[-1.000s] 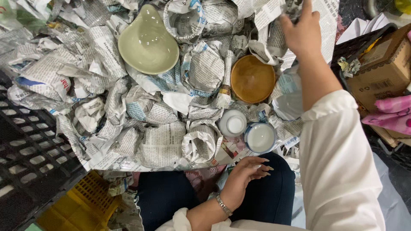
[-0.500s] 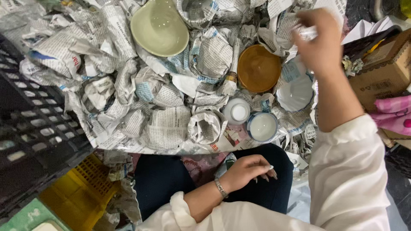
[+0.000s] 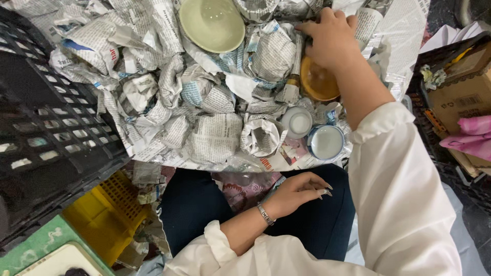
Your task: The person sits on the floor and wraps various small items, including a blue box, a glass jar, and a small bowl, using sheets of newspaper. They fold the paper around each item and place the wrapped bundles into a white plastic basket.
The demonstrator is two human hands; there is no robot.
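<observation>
My right hand (image 3: 332, 38) reaches forward, palm down, over an orange bowl (image 3: 317, 84). Its fingertips touch crumpled newspaper next to a paintbrush (image 3: 294, 66). What lies under the palm is hidden. My left hand (image 3: 299, 189), with a bracelet on the wrist, rests on my lap with loose fingers and holds nothing. A pale green bowl (image 3: 212, 23) sits upright on the paper, to the left of my right hand. Two small white round pots (image 3: 298, 122) (image 3: 326, 142) stand near the front edge of the paper pile.
Many newspaper-wrapped bundles (image 3: 215, 135) cover the surface ahead. A black plastic crate (image 3: 46, 138) stands at the left, with a yellow crate (image 3: 102, 214) below it. Cardboard boxes (image 3: 460, 102) and a pink cloth (image 3: 473, 135) lie at the right.
My right hand was raised with something white at its fingertips. It has come down and moved left onto the paper over the orange bowl. The left hand stayed on my lap.
</observation>
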